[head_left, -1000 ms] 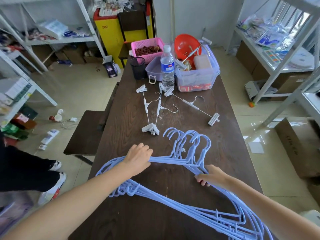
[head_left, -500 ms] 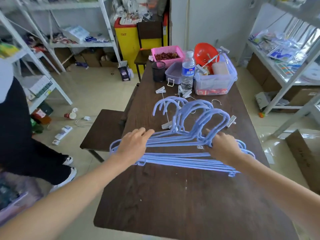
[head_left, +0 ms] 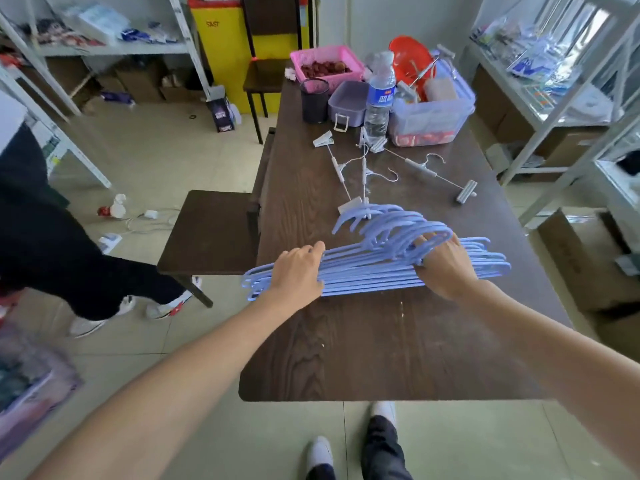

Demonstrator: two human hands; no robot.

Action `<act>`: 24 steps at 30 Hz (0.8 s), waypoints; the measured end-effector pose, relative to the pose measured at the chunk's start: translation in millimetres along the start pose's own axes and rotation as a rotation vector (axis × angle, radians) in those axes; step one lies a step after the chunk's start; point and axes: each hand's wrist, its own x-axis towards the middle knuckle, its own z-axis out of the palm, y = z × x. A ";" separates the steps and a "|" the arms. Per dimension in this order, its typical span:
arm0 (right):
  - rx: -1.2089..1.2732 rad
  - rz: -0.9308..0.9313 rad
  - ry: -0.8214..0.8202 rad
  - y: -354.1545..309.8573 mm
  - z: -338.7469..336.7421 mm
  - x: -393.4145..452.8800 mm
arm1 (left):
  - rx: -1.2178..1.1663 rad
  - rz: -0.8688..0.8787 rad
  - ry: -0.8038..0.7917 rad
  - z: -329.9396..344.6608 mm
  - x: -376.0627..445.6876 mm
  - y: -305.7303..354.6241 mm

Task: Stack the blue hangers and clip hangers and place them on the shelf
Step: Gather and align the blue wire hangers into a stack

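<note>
The left hand (head_left: 298, 271) lies over the left part of the bundle of blue hangers (head_left: 374, 271), fingers curled round the bars and gripping them. The right hand (head_left: 446, 268) grasps the same bundle just below the hooks, with its fingers (head_left: 427, 242) threaded among the blue hook necks. The hangers lie gathered in one flat stack across the middle of the dark wooden worktop (head_left: 363, 348), their left ends jutting past the worktop's left edge and their hooks fanned upward toward 12 o'clock.

Beyond the hooks, at 12 o'clock from the hands, the white clip hangers (head_left: 363, 171) lie loose on the worktop; the nearest clips sit just beside the blue hooks, and one more lies toward 1 o'clock.

Further on at 12 o'clock, at the far end of the worktop, stand a water bottle (head_left: 380, 98), a dark mesh cup (head_left: 314, 100), a small lilac box (head_left: 348, 102), a pink basket (head_left: 327, 65) and a clear storage bin (head_left: 431, 112) holding a red bowl (head_left: 410, 60).

At 9 o'clock a low dark side table (head_left: 207, 230) abuts the worktop, and past it another person's dark-trousered legs (head_left: 62, 258) stand on the tiled floor. Metal shelves (head_left: 540, 109) rise at 2 o'clock, and more shelves (head_left: 114, 50) at 10 o'clock.
</note>
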 end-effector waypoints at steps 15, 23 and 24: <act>0.219 -0.077 -0.026 -36.9 16.0 -4.4 | -0.174 0.196 0.109 8.3 8.5 73.5; 0.099 0.033 -0.106 53.7 21.6 -23.6 | -0.020 -0.080 0.033 19.1 -22.6 8.2; 0.107 0.006 -0.092 43.1 20.9 -20.6 | -0.014 -0.100 0.042 19.4 -18.5 18.5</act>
